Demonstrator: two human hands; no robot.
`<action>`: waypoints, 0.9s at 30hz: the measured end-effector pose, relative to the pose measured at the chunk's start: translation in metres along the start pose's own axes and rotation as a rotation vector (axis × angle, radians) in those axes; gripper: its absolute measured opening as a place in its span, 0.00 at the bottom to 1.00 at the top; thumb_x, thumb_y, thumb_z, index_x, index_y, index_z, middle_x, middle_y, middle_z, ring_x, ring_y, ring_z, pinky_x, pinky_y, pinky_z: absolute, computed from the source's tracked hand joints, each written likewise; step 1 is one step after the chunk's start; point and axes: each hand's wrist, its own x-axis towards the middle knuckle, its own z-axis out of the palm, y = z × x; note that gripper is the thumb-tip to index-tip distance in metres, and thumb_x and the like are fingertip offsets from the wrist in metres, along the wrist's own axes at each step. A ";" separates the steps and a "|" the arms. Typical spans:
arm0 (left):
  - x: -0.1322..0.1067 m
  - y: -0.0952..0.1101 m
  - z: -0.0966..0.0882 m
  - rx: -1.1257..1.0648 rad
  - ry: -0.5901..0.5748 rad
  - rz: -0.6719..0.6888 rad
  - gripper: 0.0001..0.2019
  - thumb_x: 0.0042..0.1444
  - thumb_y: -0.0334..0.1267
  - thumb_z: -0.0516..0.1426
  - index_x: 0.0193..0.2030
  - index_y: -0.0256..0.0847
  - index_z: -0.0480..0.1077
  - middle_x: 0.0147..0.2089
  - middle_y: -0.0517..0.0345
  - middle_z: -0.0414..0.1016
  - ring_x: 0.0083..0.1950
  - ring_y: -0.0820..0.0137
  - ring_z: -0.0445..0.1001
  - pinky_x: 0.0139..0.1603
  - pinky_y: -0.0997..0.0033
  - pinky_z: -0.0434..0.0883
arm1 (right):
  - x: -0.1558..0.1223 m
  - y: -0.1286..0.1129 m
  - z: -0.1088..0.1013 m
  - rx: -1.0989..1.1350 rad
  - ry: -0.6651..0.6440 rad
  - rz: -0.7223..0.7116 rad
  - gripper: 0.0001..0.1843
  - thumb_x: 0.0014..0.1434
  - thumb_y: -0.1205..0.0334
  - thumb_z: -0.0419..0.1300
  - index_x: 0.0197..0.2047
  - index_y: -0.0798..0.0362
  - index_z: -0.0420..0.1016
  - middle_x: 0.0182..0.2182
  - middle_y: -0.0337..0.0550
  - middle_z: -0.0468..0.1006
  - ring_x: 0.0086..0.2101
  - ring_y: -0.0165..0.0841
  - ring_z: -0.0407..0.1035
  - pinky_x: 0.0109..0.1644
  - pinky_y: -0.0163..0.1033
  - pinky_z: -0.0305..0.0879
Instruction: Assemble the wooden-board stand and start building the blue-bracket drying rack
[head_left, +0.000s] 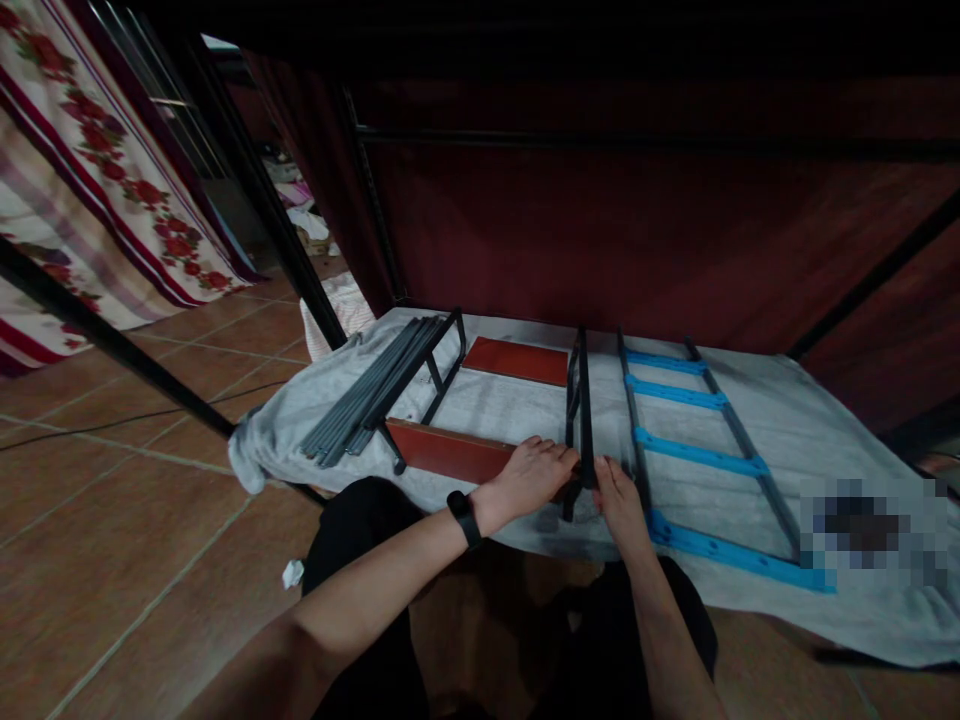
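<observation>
As left hand (529,471) points rightward, right hand (619,496) slants.

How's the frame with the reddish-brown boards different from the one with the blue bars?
The board frame has two reddish-brown boards; the blue-barred frame has four blue bars. The board frame's end pieces are black, while the blue-barred frame's side tubes look grey. The board frame stands up, whereas the blue-barred frame lies flat. Both are on the pale cloth.

I see one black metal side frame (586,400) standing on the grey sheet (810,430); toward it runs a reddish-brown board (450,448), broad face visible.
</observation>
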 end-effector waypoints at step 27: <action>0.004 0.001 0.000 0.027 -0.055 -0.007 0.07 0.64 0.35 0.53 0.49 0.40 0.66 0.45 0.52 0.77 0.48 0.64 0.75 0.50 0.63 0.66 | -0.002 -0.004 -0.004 -0.065 -0.021 -0.114 0.16 0.65 0.46 0.44 0.39 0.47 0.64 0.30 0.39 0.71 0.33 0.36 0.67 0.41 0.41 0.61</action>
